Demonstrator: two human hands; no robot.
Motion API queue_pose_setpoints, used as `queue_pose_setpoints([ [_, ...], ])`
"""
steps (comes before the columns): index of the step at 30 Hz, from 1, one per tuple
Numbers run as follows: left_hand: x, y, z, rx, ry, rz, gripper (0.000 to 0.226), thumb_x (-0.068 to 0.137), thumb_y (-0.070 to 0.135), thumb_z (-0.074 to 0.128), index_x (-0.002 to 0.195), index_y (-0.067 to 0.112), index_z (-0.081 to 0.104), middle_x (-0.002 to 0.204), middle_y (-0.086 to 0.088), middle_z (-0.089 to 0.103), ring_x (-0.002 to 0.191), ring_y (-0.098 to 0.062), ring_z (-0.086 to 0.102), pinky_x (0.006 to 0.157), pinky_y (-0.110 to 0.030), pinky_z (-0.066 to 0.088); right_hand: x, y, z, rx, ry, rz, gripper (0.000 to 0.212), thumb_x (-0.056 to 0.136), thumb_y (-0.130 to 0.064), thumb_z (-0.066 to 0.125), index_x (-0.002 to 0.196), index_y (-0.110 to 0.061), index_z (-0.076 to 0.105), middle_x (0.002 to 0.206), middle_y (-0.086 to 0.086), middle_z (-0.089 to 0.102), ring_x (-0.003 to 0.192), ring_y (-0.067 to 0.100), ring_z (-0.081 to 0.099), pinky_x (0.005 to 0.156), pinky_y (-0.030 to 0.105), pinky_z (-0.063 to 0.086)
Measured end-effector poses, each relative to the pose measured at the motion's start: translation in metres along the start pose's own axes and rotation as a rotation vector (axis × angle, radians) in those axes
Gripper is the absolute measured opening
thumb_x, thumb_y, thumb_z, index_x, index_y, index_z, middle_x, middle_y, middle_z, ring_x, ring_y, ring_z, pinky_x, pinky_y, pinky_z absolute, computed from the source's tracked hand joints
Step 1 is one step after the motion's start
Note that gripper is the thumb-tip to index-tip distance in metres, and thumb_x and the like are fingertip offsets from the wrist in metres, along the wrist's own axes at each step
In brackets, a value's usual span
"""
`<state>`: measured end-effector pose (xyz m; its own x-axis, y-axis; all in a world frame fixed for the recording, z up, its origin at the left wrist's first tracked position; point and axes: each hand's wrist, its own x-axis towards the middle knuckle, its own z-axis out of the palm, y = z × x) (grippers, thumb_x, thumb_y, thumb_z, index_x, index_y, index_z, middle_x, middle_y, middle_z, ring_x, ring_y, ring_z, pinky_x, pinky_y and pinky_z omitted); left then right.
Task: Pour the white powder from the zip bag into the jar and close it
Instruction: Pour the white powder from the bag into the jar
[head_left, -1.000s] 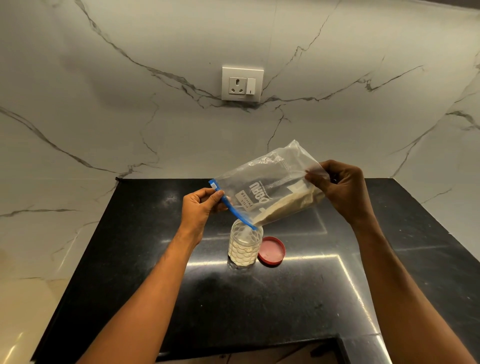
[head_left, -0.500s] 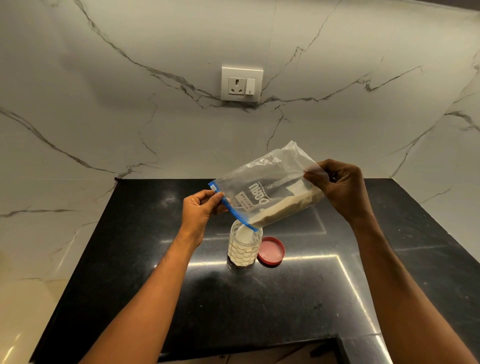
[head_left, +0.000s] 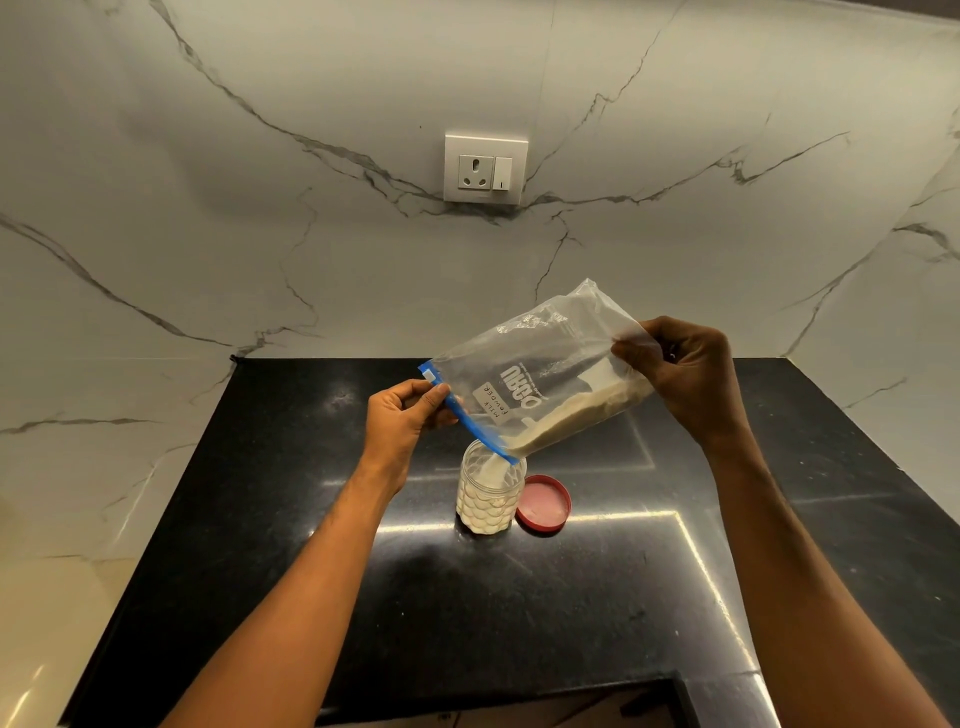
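Powder (head_left: 566, 415), pale and off-white, lies banked along the lower edge of a clear zip bag (head_left: 535, 374) held tilted over an open jar (head_left: 488, 493), with a thin stream falling from the bag's low corner into the jar's mouth. The pour is the step in hand, and by the look of it roughly midway: a good share of powder sits in the bag, while the ribbed, clear jar is filled well up its body. The left hand (head_left: 400, 415) pinches the blue zip strip (head_left: 467, 415) at the bag's mouth between thumb and fingers, steering the opening over the jar; the right hand (head_left: 680, 374) grips the bag's raised far end with curled fingers, setting the tilt. The next move likely calls for lifting that far end higher so the rest slides down, while keeping the low corner centred over the narrow mouth; a sudden slump of powder could spill onto the counter. The red lid (head_left: 543, 503) lies flat with its inside up, touching or just beside the jar on its right, waiting for the closing step. Both stand on a black polished countertop (head_left: 519, 613), backed by a white veined marble wall (head_left: 260, 234) carrying a socket and switch plate (head_left: 485, 169).
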<state>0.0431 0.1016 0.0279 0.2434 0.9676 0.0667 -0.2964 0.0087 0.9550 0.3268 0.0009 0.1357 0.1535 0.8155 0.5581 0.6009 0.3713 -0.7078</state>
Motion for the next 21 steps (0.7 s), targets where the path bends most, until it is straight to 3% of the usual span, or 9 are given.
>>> queue_pose_setpoints([
  [7,0.0003,-0.0011,0.0010,0.007,0.003,0.000,0.013,0.092,0.014,0.066,0.102,0.008,0.071,0.104,-0.018,0.075,0.095,-0.034,0.074,0.081,-0.041,0.063,0.0002,0.0024,-0.0017,-0.012,-0.005,-0.003,0.016,0.086,-0.013,0.072,0.098,-0.002,0.073,0.087,-0.005,0.070,0.077,-0.001,0.066,0.064,0.010,0.051],
  [21,-0.0014,-0.0009,-0.0008,0.003,0.016,0.003,0.013,0.093,0.012,0.065,0.103,0.006,0.071,0.104,-0.018,0.074,0.094,-0.032,0.074,0.078,-0.036,0.064,0.0018,-0.0038,0.0011,0.007,-0.017,-0.019,0.011,0.086,-0.013,0.072,0.095,-0.008,0.072,0.087,-0.007,0.071,0.077,0.001,0.068,0.064,0.012,0.053],
])
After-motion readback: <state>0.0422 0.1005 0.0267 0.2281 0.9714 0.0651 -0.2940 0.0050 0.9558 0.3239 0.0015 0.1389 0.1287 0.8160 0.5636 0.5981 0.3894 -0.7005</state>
